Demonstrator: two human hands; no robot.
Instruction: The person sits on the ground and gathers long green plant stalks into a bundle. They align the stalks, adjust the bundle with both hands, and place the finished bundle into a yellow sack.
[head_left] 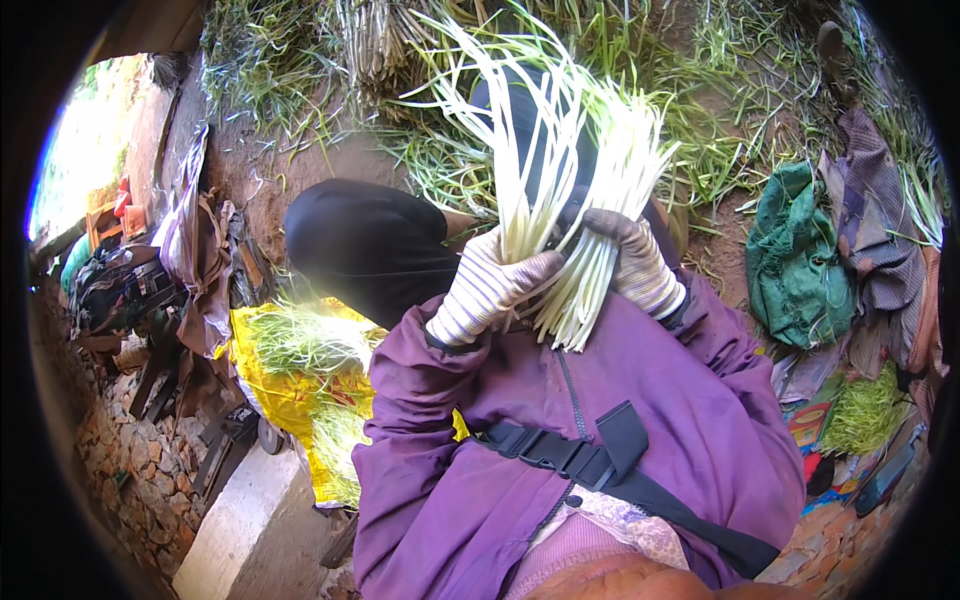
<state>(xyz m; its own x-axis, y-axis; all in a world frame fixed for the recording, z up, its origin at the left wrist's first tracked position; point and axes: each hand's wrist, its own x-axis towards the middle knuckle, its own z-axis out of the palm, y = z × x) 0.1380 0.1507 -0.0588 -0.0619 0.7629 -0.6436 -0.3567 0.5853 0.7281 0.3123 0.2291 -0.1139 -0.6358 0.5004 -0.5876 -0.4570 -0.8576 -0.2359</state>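
Both of my hands wear striped white gloves with dark, soiled fingers. My left hand (500, 277) is closed round a bunch of long pale stalks (532, 165), whose green tips spread toward the top of the view. A second bunch of white-green stalks (622, 165) is gripped in my right hand (640, 262), its cut-looking lower ends fanning down over my purple jacket. The two bunches sit close together in front of my lap, and stalks cross between the thumbs. Some fingers are hidden behind the stalks.
More stalks (320, 340) lie on a yellow sack (268, 385) at my left. Loose green leaves (720, 150) litter the ground ahead. On the right are a green woven sack (795, 255) and a small green heap (865, 412). A pale block (245, 520) stands at lower left.
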